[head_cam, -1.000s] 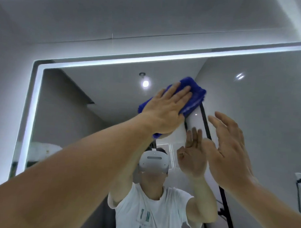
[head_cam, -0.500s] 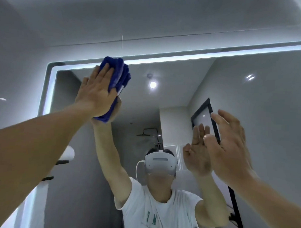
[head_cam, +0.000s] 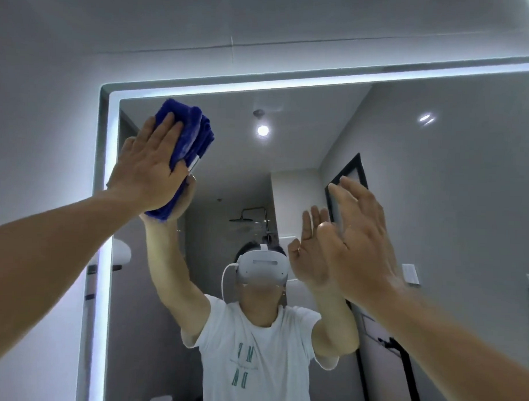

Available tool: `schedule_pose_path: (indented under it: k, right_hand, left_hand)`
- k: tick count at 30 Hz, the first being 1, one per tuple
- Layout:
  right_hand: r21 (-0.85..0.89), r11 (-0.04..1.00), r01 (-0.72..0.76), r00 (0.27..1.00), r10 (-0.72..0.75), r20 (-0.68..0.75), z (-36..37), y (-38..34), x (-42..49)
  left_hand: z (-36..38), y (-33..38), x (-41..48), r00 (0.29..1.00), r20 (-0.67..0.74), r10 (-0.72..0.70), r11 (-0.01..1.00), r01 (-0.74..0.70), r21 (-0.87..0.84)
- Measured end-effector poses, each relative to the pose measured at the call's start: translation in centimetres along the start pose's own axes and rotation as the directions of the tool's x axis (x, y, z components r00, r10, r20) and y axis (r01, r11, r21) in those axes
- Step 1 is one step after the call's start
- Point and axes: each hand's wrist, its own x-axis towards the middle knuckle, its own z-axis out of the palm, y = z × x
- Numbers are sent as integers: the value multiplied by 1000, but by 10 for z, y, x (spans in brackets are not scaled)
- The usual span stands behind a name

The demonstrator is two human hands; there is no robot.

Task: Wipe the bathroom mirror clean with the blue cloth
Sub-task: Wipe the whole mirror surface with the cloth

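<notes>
A large wall mirror (head_cam: pixel 437 191) with a lit white border fills the view. My left hand (head_cam: pixel 149 169) presses a folded blue cloth (head_cam: pixel 189 134) flat against the glass in the mirror's upper left corner, just inside the glowing edge. Part of the cloth is hidden under my palm. My right hand (head_cam: pixel 359 233) is raised in front of the mirror's middle, fingers spread, holding nothing; whether it touches the glass I cannot tell. The reflection shows a person in a white T-shirt and headset with both arms up.
The mirror's lit left edge (head_cam: pixel 105 224) and top edge (head_cam: pixel 321 80) bound the glass. Grey wall (head_cam: pixel 44 102) lies to the left and above. Reflected in the glass are a ceiling light (head_cam: pixel 262 130), a shower head and a black-framed door.
My left hand swept the blue cloth from the mirror's upper middle leftward to the upper left corner, then slightly downward. My right hand stayed raised and open in about the same place.
</notes>
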Motion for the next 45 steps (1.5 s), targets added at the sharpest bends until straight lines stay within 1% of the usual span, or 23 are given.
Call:
schedule_pose_path:
  k: [2,5,7,9,11,12,13,15,18,22,26,31,35,36,37,40,44,45]
  right_hand:
    - [-23,1000,19,1000,-19,8,-2,1,-2]
    - [-46,999,24,1000,-24,-8,-10,11,-4]
    - [-23,1000,21,999,-22,-29,-18,21,-3]
    - [-1,1000,21,999,-21,-38,-26,32,-5]
    - [11,1000,9,999,-9,-42,-36,44,-7]
    - [14,1000,-1,999,1,-44,-41,50,-8]
    - [14,1000,-13,999,14,-45,-46,55,-8]
    - [16,999,-43,998,44,-50,-52,62,-8]
    - [20,998,-68,996,69,-56,-55,65,-13]
    - [41,995,-93,995,95,-40,-50,60,-27]
    - [86,987,-134,990,137,-26,-34,42,-45]
    - [104,985,-139,990,137,26,-6,12,-62]
    - [112,988,-106,994,105,13,12,-9,-72]
    - [114,988,-101,995,100,15,15,-13,-76]
    - [111,989,-98,995,96,22,18,-17,-82]
    - [98,990,-97,993,89,83,25,-24,-102]
    - [21,996,-82,978,76,194,38,-27,-113]
    - [22,997,-73,978,68,196,41,-28,-112]
  left_hand:
    - [0,10,5,999,9,-39,999,39,17]
    - [-1,36,18,995,9,-103,995,103,-7]
    - [2,64,31,995,0,-97,995,97,5]
    - [6,104,44,1000,-4,-25,1000,25,6]
    - [13,149,50,993,-11,113,994,-113,8]
    - [18,171,47,978,-9,207,978,-206,38]
    - [22,189,42,951,-2,308,948,-307,88]
    - [30,208,25,874,37,485,859,-484,164]
    - [36,200,-11,784,99,613,767,-620,162]
    - [39,176,-73,691,134,710,681,-723,118]
    - [44,150,-128,651,155,743,651,-757,62]
    - [53,108,-208,469,199,861,478,-878,0]
    - [64,76,-273,392,213,895,404,-915,-16]
    - [67,72,-289,390,215,895,401,-916,-7]
    - [70,70,-303,405,218,888,416,-910,-1]
    - [74,71,-326,485,186,855,493,-870,0]
    - [72,68,-309,491,133,861,501,-864,-52]
    - [71,65,-297,512,126,850,520,-853,-47]
